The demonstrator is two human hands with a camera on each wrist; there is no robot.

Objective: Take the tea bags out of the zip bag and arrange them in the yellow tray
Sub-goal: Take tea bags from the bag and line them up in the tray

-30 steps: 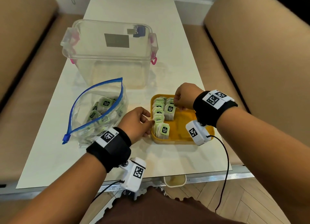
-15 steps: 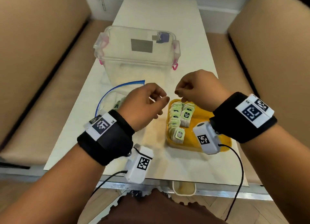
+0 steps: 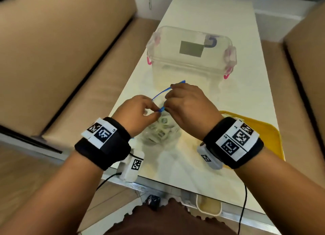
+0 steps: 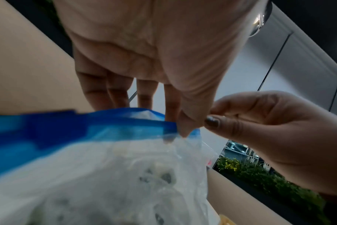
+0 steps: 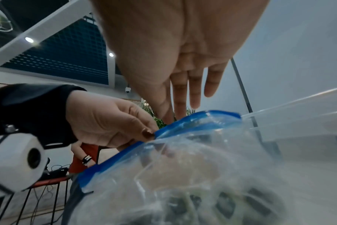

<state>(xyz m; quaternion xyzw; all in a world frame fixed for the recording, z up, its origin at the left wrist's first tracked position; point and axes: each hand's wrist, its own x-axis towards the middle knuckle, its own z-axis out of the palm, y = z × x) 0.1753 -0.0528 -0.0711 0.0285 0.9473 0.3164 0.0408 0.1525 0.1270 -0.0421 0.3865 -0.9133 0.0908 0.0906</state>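
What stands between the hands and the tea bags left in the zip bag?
Only the zip bag itself: both the left hand and right hand pinch its blue zip strip, and the tea bags lie below inside the plastic.

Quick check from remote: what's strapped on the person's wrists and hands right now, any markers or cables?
Both forearms are bare. The left hand and right hand each sit above a wide black wristband carrying white panels with black square-code markers. A small white camera, also code-marked, hangs under each wrist with a thin black cable. The nails are painted dark.
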